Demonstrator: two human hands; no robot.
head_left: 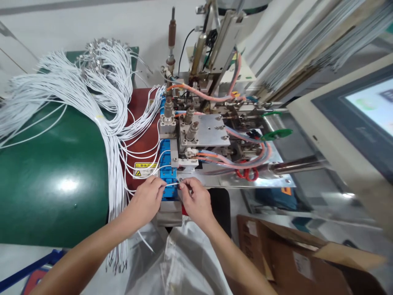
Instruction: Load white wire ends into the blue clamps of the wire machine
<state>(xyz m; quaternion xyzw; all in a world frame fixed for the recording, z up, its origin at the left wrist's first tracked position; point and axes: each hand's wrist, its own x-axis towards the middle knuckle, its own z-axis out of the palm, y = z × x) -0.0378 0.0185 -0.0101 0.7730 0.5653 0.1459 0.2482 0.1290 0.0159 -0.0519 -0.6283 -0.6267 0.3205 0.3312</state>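
Note:
A white cable [171,184] runs between my two hands, over the blue fixture blocks [167,157] at the machine's front left. My left hand [151,196] pinches the cable just left of the blocks. On the right side of the blocks, my right hand [195,198] has its thumb and forefinger closed at the cable's end. Several other white cables lead from the large bundle [113,176] to the blue blocks further back, with their ends at the metal clamps of the machine [204,129].
The bundle lies across a green table [55,176] on the left. A warning label [145,170] is on the red surface. Hoses and a green handwheel [278,134] stand at the right, beside a screen [365,110]. A cardboard box [288,254] is at the lower right.

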